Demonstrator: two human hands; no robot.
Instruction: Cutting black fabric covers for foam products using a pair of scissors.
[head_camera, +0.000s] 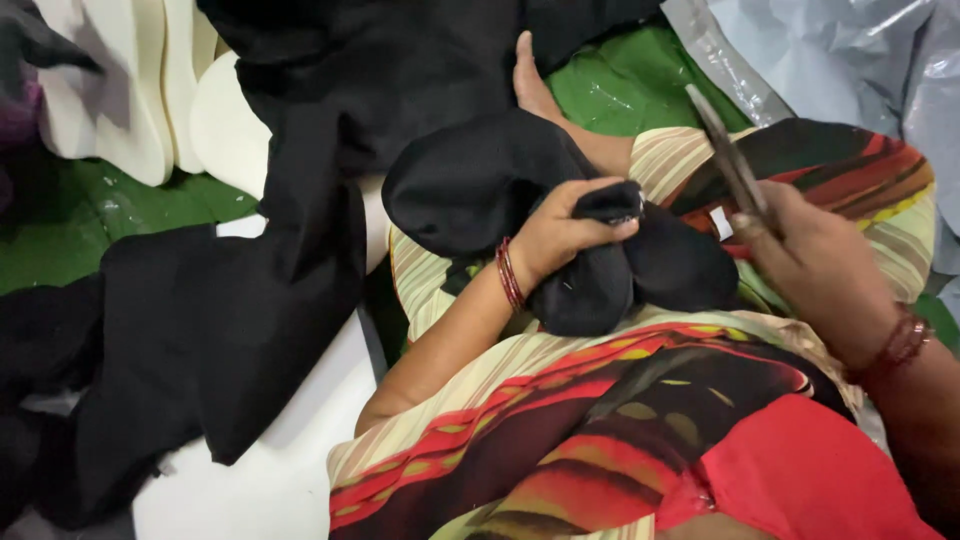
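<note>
Green floor sheet (620, 85) under striped lap, left hand (560, 235) fingers pinched shut on black fabric piece (480, 185) over lap, right hand (815, 260) beside it, fingers closed around scissors (728, 155).

Sitting with a bundle of black fabric (520, 200) in my lap, my left hand (565, 232) pinching a folded bit of it between thumb and fingers. My right hand (815, 265) is just beside that, gripping a pair of scissors (728, 155) with the blades pointing up and away from me. Off past my left hand there's a bigger black cloth (250, 300) spread over white foam pieces (130, 90) and a green sheet (630, 80).
</note>
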